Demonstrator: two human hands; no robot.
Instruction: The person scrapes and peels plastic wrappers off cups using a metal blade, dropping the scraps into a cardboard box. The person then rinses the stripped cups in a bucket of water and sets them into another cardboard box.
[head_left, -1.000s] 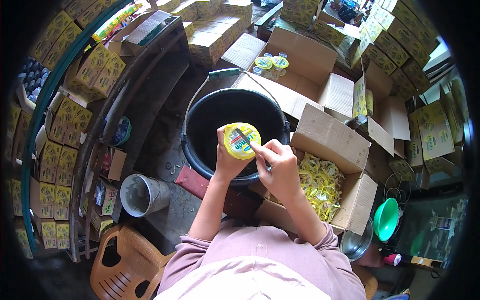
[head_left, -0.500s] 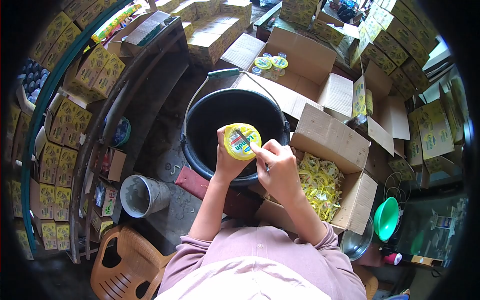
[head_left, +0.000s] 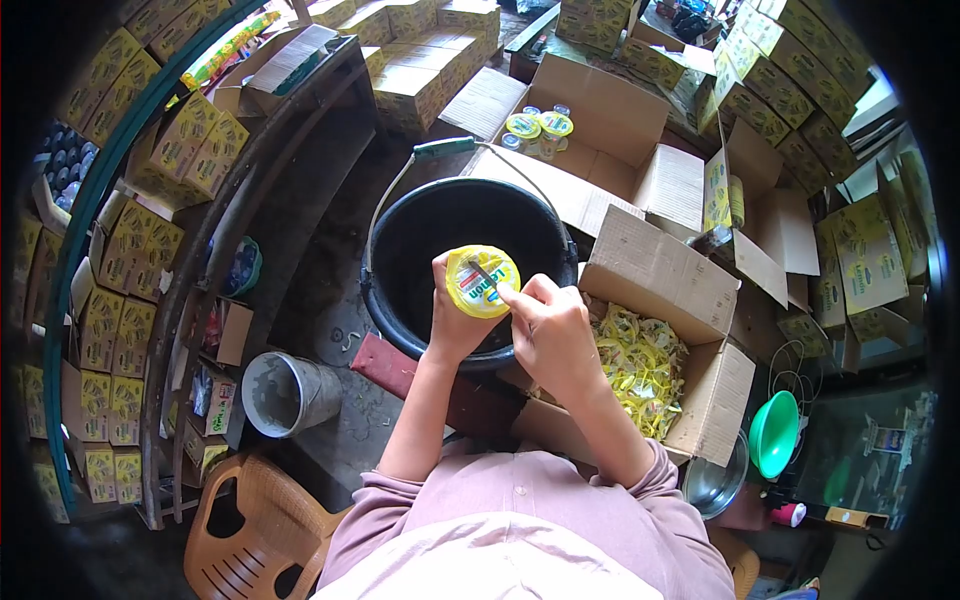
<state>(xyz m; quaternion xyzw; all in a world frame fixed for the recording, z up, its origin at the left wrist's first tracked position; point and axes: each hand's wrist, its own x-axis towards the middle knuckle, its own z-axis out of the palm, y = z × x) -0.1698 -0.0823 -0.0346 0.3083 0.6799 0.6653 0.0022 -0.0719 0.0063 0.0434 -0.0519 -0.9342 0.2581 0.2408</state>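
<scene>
A plastic cup with a yellow-rimmed film lid [head_left: 466,296], printed "Lemon", is gripped in my left hand [head_left: 447,328] above the black bucket. My right hand [head_left: 555,325] pinches a thin knife [head_left: 482,270], whose dark blade lies across the top of the lid. The cup's body is mostly hidden under the lid and my fingers. Below both hands stands the big black bucket [head_left: 375,300] with a wire handle; its inside is dark. To the right, a cardboard box [head_left: 660,270] holds a heap of yellow and clear film scraps [head_left: 640,365].
Several yellow-lidded cups [head_left: 540,125] stand in an open carton [head_left: 600,105] beyond the bucket. A grey pail [head_left: 325,390] and a brown chair [head_left: 265,520] are at left. Shelves of yellow boxes [head_left: 125,320] line that side. A green bowl [head_left: 775,435] sits at right.
Both hands stay over the bucket with the same cup and knife. The blade's position on the lid differs only slightly.
</scene>
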